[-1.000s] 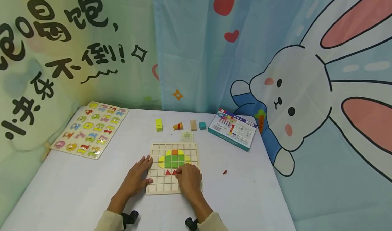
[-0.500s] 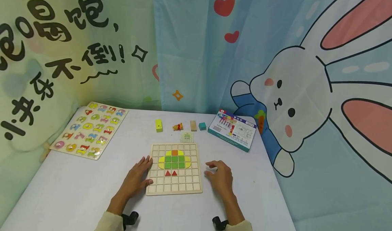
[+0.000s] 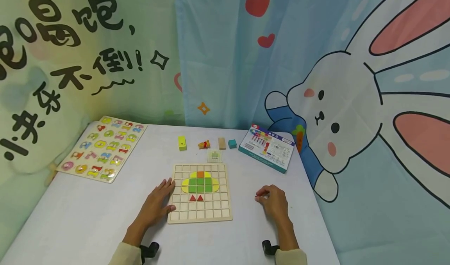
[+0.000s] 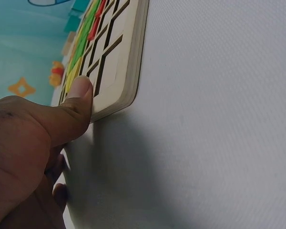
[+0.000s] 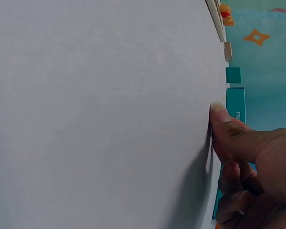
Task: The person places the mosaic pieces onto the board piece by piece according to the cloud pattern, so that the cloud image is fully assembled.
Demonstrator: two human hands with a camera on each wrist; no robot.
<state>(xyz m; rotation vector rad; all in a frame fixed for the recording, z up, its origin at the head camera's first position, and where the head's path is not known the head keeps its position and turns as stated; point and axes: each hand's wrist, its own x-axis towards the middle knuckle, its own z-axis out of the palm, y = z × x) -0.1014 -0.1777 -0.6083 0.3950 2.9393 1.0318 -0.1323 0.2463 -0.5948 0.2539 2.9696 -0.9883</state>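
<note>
A square wooden grid board [image 3: 183, 214] lies on the white table, with green, yellow and orange pieces [image 3: 200, 182] forming a rounded shape. Below that shape sit two red triangles [image 3: 192, 198]. My left hand [image 3: 156, 202] rests at the board's left side; its thumb [image 4: 80, 90] presses on the rim and the other fingers stretch forward. To the right of the board, my right hand [image 3: 275, 203] pinches a small red piece [image 3: 256, 196] down at the tabletop, thumb against fingers. The fingertips hide nearly all of that piece, also in the right wrist view.
A small pattern card [image 3: 215, 156] lies behind the board. Farther back stand a yellow block [image 3: 182, 143], a bear figure [image 3: 204, 144], a wooden block [image 3: 222, 143] and a teal cube [image 3: 232, 144]. A flat box [image 3: 267, 148] lies back right, a number puzzle [image 3: 102, 150] back left.
My right hand has left the board, moved right across the table and pinched the small red piece lying there. The left hand has stayed at the board's edge.
</note>
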